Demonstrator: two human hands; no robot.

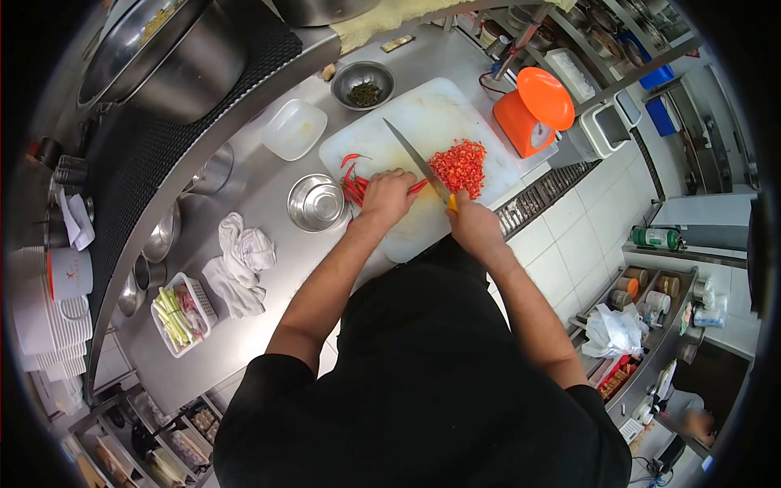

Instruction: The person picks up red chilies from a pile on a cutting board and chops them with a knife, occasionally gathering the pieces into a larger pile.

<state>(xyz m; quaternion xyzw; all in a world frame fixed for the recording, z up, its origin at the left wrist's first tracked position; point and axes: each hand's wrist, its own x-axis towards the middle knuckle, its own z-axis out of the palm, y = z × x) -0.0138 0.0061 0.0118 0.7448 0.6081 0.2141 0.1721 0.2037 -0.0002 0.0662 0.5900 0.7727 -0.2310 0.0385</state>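
Red chillies [352,185] lie bunched under the left hand [389,195], its fingers curled down on them. The right hand [474,225] grips a knife [416,159], blade angled over the white board [423,114]. Chopped pieces [460,167] sit just beside the blade. A steel bowl [317,203] and an orange scale [533,110] flank the board on the surface [268,183].

Red chillies [353,185] are bunched on the board [423,106]; the knife [415,161] is held diagonally beside the chopped pile [460,167].
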